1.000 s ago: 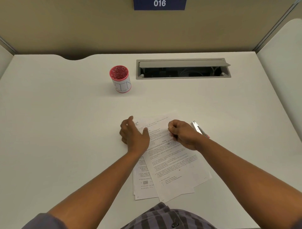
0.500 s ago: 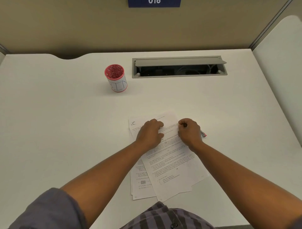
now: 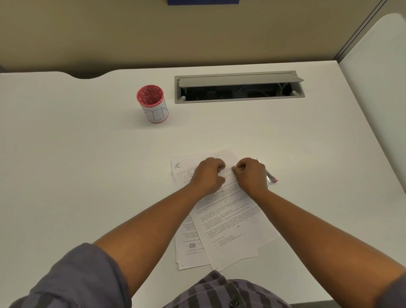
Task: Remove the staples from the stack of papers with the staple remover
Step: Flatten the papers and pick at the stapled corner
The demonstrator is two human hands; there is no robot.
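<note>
A person's right hand [image 3: 251,175], fingers curled into a narrow grip, presses at the upper edge of a stack of papers [image 3: 230,217] on a white desk [image 3: 87,164]; whether anything lies inside that grip cannot be told. The left hand [image 3: 207,175] rests knuckles-down on the same sheets just beside it, fingers folded under, holding nothing that shows. A metal staple remover [image 3: 270,176] with a red end lies on the desk, touching the outer side of the right hand, partly hidden by it. The papers are fanned, the top sheet turned slightly to the right over those beneath, all printed with lines of text too small to read. Farther back and to the left stands a red mesh cup [image 3: 152,103] wrapped in white paper hand-lettered "BIN". To its right a grey cable hatch [image 3: 239,86] is set into the desk, its flap raised and cables visible inside. A blue sign [image 3: 203,2] is cut off at the top of the tan partition
</note>
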